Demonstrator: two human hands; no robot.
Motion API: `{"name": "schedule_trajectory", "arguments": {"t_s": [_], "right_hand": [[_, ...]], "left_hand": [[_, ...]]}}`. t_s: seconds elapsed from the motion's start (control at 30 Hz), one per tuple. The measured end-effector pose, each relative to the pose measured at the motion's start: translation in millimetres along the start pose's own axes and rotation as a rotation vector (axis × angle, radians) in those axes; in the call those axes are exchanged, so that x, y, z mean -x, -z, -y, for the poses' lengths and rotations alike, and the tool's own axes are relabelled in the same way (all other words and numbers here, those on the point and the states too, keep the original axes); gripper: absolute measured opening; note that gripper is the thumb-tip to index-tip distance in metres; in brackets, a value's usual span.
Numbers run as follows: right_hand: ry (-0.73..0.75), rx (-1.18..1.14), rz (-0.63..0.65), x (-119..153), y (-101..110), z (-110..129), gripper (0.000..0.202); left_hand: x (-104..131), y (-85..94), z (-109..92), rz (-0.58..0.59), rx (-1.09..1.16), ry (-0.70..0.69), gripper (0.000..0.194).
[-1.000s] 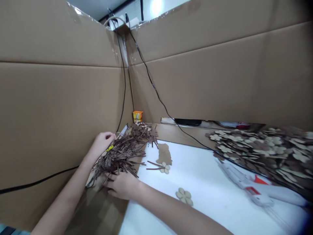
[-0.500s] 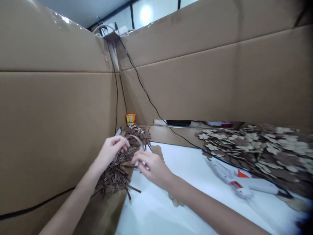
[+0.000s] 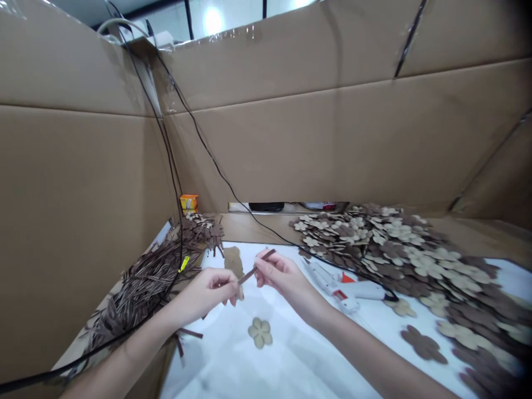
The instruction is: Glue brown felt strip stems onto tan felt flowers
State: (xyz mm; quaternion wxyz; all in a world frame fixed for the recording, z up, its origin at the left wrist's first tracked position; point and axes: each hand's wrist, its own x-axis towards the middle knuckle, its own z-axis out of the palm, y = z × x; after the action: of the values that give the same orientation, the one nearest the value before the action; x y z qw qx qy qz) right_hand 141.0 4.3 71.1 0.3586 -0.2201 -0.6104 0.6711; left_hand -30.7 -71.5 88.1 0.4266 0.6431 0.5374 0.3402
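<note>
- At centre, left hand (image 3: 218,288) and right hand (image 3: 283,272), nearly closed, pinch a strip (image 3: 248,276).
- Loose pinching could drop it on the flower (image 3: 260,333), six o'clock.
- An outward swing could knock the glue gun (image 3: 361,290), three o'clock.

white glare (image 3: 213,21): burnt out, above the back cardboard wall (image 3: 266,144)
tape (image 3: 246,34): thin glints along the wall's top edge
wall shading: one faint, soft-edged vertical shadow near the wall's middle
white board (image 3: 311,354): bright, in front of the wall, with vague grey patches
brown strip (image 3: 249,274): slightly soft, before the wall
flower pile (image 3: 374,244): fairly clear close to the wall, smeared farther from it
frame corner: darkened at the wall's upper right
</note>
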Motion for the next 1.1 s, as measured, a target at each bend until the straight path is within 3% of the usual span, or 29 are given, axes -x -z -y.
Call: {"name": "schedule_trajectory", "arguments": {"t_s": [0.2, 0.33, 0.47, 0.57, 0.67, 0.73, 0.8, 0.9, 0.97, 1.03, 1.1], "right_hand": [[-0.050, 0.145, -0.048, -2.5, 8.6, -5.3, 0.036], [-0.064, 0.125, -0.078, -1.3, 9.1, -10.3, 0.036], [-0.108, 0.098, -0.094, -2.1, 7.2, -11.6, 0.035], [-0.121, 0.109, -0.095, -4.7, 6.2, -11.0, 0.035], [-0.103, 0.109, -0.072, -9.3, 7.1, -12.7, 0.033], [-0.088, 0.092, -0.034, -13.7, 7.5, -15.5, 0.033], [-0.079, 0.081, -0.001, -18.5, 6.1, -17.7, 0.033], [-0.080, 0.075, 0.024, -22.9, -1.0, -16.0, 0.034], [-0.087, 0.071, 0.023, -22.7, -7.4, -10.9, 0.034], [-0.094, 0.078, 0.004, -20.8, -12.5, -5.0, 0.034], [-0.094, 0.098, -0.026, -19.0, -14.0, -1.3, 0.034]], "left_hand": [[-8.9, -17.0, 6.4, -0.058, 0.143, -0.046, 0.027], [-15.5, -23.9, 16.2, -0.082, 0.251, 0.002, 0.035], [-16.1, -19.6, 24.0, -0.098, 0.200, 0.018, 0.035], [-6.3, 6.5, 28.2, -0.210, -0.044, 0.054, 0.037], [11.6, 44.6, 31.9, -0.561, -0.654, 0.224, 0.030], [22.5, 60.8, 33.1, -0.769, -1.053, 0.379, 0.047], [28.1, 61.5, 32.3, -0.832, -1.234, 0.374, 0.068], [24.5, 38.1, 26.4, -0.757, -1.189, 0.111, 0.073], [17.1, 17.4, 21.2, -0.531, -0.916, -0.050, 0.050], [9.4, 0.7, 18.0, -0.314, -0.594, -0.075, 0.023], [3.4, -9.5, 18.2, -0.257, -0.310, -0.041, 0.025]]}}
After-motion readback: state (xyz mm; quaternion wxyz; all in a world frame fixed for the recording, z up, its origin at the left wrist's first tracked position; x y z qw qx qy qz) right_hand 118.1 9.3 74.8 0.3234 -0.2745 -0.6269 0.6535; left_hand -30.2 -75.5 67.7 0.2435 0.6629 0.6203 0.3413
